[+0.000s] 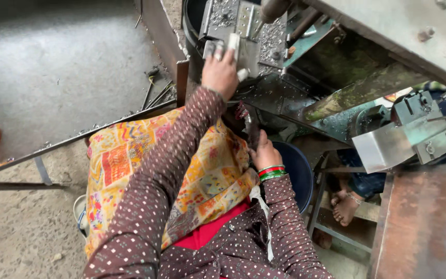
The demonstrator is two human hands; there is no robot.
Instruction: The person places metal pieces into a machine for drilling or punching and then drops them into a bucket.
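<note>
L hand (220,72) up on press bed, fingers pinching small metal plate (233,42). R hand (264,153) low by blue tub (296,170), fingers curled; grip unclear.

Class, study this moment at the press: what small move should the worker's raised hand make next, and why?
Probably draw the left hand back: its fingers rest on the small metal piece at the press die, while the right hand waits low by the blue tub.

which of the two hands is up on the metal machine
The left hand, reaching up with its fingers on the grey metal machine. The right hand, with green and red bangles, stays low beside the blue tub.
</note>
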